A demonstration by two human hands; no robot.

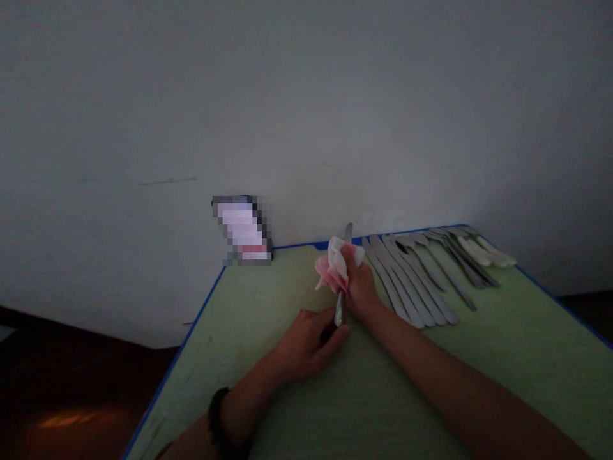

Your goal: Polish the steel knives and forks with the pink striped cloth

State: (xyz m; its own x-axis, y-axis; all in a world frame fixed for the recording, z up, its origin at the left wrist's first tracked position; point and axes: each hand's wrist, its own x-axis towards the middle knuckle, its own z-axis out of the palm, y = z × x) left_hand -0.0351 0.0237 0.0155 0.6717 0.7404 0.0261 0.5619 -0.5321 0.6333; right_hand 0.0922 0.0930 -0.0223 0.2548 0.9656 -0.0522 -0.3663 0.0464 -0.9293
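Observation:
A metal table knife [340, 311] is held upright-slanting over the table, its rounded tip pointing toward the wall. My left hand [306, 344] grips the lower end, the handle, between thumb and fingers. Around the knife's middle, my right hand [363, 285] is closed on a crumpled pink-and-white cloth [331, 265], which hides that stretch of the metal. Just right of this hand, several table knives [402, 287] lie side by side in a slanted row. Spoons [426, 255] lie beyond them.
Forks [462, 255] and white-handled cutlery [483, 251] lie near the back right corner. A phone [242, 227], its screen blurred, leans on the wall [306, 115] at the back left. The green table [258, 287] has a blue edge.

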